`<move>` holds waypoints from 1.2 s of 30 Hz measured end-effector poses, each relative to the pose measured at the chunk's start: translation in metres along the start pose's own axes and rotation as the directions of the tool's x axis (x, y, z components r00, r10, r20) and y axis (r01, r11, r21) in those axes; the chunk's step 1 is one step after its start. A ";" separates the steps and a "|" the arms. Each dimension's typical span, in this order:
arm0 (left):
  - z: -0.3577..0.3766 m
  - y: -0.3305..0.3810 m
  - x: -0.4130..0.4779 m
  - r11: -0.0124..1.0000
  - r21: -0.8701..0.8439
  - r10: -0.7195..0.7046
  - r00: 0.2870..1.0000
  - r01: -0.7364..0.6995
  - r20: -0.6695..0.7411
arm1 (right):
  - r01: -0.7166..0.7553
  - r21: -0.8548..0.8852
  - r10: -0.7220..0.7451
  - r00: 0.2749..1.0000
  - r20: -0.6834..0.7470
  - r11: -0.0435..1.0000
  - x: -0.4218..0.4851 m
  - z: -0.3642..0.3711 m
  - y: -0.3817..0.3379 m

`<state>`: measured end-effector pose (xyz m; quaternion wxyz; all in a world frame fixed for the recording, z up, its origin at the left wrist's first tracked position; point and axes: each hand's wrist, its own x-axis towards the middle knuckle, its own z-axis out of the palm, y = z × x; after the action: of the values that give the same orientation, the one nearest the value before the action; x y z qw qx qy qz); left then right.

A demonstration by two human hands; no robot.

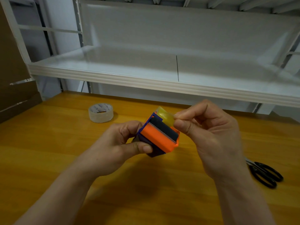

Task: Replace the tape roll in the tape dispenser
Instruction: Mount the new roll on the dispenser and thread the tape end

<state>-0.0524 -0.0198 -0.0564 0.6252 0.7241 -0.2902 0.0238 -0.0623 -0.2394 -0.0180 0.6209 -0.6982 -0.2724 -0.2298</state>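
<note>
Hands (113,143) gripping dispenser (159,138), spare roll (100,113) label unreadable

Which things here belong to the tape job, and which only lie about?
For the job:
- tape dispenser, held in the left hand
- yellowish tape end, pinched by the right hand
- clear tape roll on the table

Lying about:
- black scissors
- white shelf
- cardboard boxes
</note>
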 end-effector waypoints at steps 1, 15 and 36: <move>0.000 0.000 0.000 1.000 0.012 0.007 1.000 -0.007 0.003 | 0.011 -0.021 -0.011 1.000 0.002 1.000 0.000 -0.001 0.001; -0.008 -0.005 0.002 0.956 0.271 0.138 0.987 -0.112 -0.079 | 0.045 0.065 -0.050 0.997 0.066 0.997 0.000 0.001 -0.002; -0.004 -0.002 0.001 0.999 -0.020 0.046 0.998 -0.047 -0.048 | 0.124 0.063 -0.127 0.991 0.049 0.990 0.002 -0.011 -0.006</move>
<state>-0.0491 -0.0162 -0.0568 0.6389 0.7096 -0.2925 0.0523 -0.0642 -0.2496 -0.0111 0.6183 -0.6668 -0.3386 -0.2416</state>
